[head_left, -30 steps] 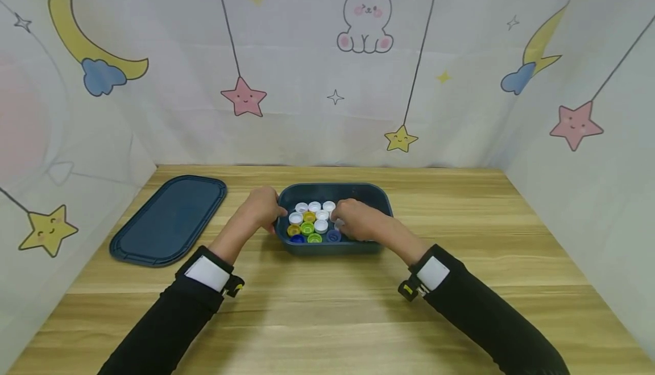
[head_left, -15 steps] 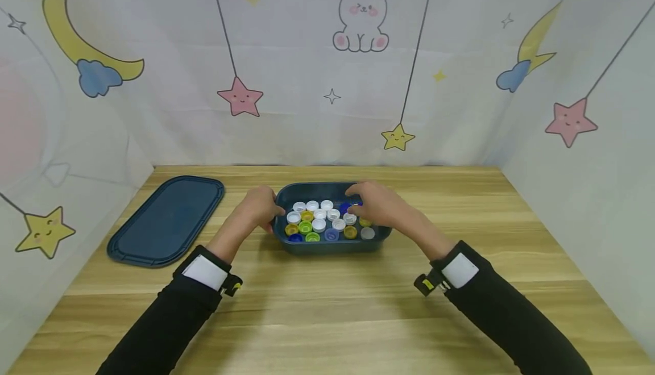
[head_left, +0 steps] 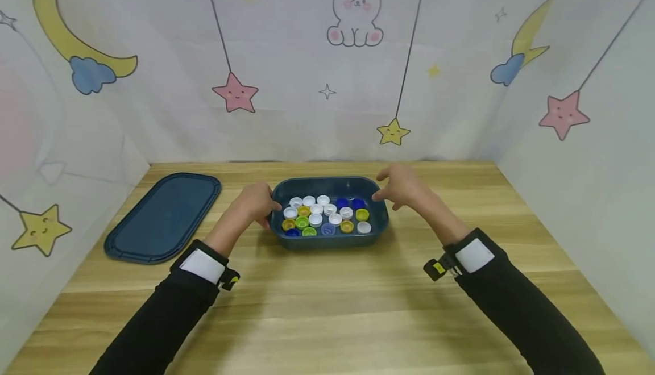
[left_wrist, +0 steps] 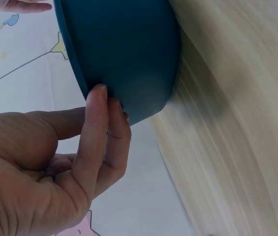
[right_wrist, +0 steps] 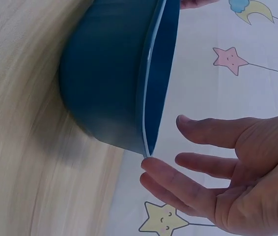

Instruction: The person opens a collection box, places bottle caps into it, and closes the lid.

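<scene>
A dark blue rectangular box point(head_left: 327, 242) with rounded corners holds several plastic bottle caps point(head_left: 315, 220) in white, yellow, green and blue, spread over its floor. My left hand point(head_left: 254, 201) grips the box's left end. In the left wrist view, that hand's fingertips press the outer wall point(left_wrist: 124, 54) just below the rim, while the thumb tip is hidden behind it. My right hand point(head_left: 404, 186) is at the box's right rim, its thumb and fingers apart and holding nothing. The right wrist view has its fingertips point(right_wrist: 151, 164) very close to the rim point(right_wrist: 145, 123); contact is unclear.
A matching dark blue lid point(head_left: 162, 219) lies flat on the wooden table point(head_left: 317, 307), left of the box. Behind the table hangs a pale cloth point(head_left: 297, 130) printed with stars, moons and a rabbit. Similar cloth lines both sides.
My right hand has come up out of the box and moved right to its right end, uncovering the caps there. The left hand keeps its grip on the left end.
</scene>
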`<action>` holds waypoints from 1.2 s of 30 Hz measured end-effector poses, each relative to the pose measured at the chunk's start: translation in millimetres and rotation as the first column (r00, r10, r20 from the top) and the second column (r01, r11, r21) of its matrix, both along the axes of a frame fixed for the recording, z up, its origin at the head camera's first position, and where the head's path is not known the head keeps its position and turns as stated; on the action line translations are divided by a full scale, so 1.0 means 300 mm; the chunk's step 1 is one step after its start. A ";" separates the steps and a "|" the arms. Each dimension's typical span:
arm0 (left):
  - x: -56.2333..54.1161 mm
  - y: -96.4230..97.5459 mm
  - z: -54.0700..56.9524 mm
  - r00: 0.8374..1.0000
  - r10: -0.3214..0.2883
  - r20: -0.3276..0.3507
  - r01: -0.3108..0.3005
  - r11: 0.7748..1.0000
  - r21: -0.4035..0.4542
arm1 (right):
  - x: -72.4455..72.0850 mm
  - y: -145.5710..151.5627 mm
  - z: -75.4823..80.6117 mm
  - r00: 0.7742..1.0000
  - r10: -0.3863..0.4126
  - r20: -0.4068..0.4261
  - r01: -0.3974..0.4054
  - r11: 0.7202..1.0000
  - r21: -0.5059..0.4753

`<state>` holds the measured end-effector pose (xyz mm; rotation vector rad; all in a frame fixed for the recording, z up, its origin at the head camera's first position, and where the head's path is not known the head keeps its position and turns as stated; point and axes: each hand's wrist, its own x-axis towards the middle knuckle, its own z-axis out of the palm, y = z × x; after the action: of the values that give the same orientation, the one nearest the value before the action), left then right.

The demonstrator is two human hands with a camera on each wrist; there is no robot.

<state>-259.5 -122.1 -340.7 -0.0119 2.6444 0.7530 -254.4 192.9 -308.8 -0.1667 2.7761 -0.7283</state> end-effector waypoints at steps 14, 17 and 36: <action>0.009 -0.034 0.006 1.000 0.011 0.004 -0.011 1.000 -0.021 | -0.038 -0.054 -0.034 1.000 -0.003 0.005 0.002 0.998 0.057; 0.011 -0.036 0.007 1.000 -0.009 -0.010 0.009 0.999 -0.033 | -0.042 -0.054 -0.040 1.000 0.007 0.000 -0.007 0.998 0.063; 0.053 -0.198 0.106 0.989 -0.095 -0.117 0.072 0.980 -0.186 | -0.009 -0.013 -0.049 1.000 -0.009 -0.011 0.009 1.000 -0.007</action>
<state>-243.5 -181.4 -309.1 0.0996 2.8047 0.4978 -257.2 189.2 -323.4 -0.1602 2.7869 -0.7410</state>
